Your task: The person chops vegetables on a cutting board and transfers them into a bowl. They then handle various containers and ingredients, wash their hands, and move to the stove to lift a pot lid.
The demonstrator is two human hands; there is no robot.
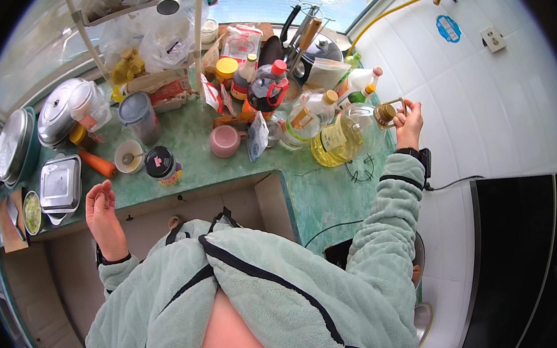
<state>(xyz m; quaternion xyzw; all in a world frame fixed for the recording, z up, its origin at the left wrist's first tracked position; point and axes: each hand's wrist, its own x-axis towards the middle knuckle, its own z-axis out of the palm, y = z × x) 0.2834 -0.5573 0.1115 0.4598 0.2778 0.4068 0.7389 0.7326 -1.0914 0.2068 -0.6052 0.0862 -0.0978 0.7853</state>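
Observation:
My right hand [410, 124] is closed at the right end of the counter, its fingers round the loop handle beside the gold cap [383, 115] of a big clear bottle. Yellow cooking oil fills the lower part of this oil bottle [336, 140]. Whether its base rests on the counter I cannot tell. My left hand [105, 220] hangs before the counter's front edge, fingers loosely bent and holding nothing. Closest to it are a carrot [96, 163], a white bowl with a spoon [129, 157], and a jar with a black lid [162, 164].
Several sauce bottles crowd the green counter [315, 207], with a pink mug [225, 141] among them. At left stand a lidded steel container [60, 185] and a round pot lid [58, 103]. A knife [13, 214] lies on a board. A drawer [224, 186] gapes below.

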